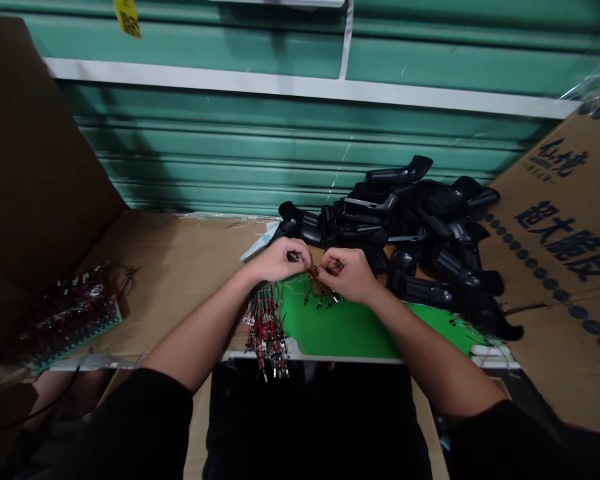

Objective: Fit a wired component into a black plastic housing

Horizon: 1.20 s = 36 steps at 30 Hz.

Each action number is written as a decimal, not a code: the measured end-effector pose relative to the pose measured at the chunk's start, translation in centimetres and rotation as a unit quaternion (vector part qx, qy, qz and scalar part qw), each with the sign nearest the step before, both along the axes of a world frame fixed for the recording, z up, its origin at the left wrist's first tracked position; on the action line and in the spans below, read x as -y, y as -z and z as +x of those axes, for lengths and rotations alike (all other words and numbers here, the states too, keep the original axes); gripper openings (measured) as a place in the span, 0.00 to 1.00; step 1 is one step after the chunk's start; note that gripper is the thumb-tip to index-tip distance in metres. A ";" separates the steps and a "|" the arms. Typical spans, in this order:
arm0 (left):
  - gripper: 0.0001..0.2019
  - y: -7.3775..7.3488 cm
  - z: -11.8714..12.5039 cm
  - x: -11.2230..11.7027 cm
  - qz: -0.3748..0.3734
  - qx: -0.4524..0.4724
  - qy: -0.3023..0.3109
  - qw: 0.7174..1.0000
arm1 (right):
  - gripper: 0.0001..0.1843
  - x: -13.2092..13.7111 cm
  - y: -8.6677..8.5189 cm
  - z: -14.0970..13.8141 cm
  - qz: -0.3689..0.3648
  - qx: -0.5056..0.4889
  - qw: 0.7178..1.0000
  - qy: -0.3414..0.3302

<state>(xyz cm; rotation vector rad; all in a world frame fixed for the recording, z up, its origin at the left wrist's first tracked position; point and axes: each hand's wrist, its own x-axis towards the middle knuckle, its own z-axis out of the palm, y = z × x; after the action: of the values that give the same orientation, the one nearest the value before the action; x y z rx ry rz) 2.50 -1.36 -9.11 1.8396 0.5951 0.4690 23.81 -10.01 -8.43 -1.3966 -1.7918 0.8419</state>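
Left hand point(279, 260) and right hand point(347, 275) pinch thin wires point(314, 276).

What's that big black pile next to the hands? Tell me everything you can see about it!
That pile is a heap of black parts that look like moulded plastic. Each is a long, curved piece with a bent end, and they lie jumbled on top of each other. It sits on flattened cardboard behind a green mat, with printed cardboard beside it. The right hand is close in front.
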 end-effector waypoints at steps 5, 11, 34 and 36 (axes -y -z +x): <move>0.05 -0.1 -0.2 -0.2 -0.019 0.028 0.027 0.999 | 0.06 -0.3 0.3 0.4 -0.011 0.027 1.000 0.007; 0.05 0.1 -0.7 -0.7 -0.058 0.052 0.006 0.997 | 0.03 -0.7 0.4 1.5 -0.084 0.007 0.996 0.007; 0.07 1.0 -1.4 -1.5 -0.118 -0.059 -0.058 0.990 | 0.10 -1.1 -2.4 3.4 -0.252 -0.323 0.912 -0.010; 0.08 1.2 -1.0 -1.1 -0.126 -0.074 -0.041 0.988 | 0.13 -1.0 -2.5 3.4 -0.278 -0.390 0.877 -0.041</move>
<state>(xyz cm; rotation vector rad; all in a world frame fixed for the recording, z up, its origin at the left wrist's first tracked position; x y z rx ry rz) 1.54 -0.26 -10.28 1.6212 0.7968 0.2981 27.23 -8.97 -5.97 -1.0440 -1.0093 1.7653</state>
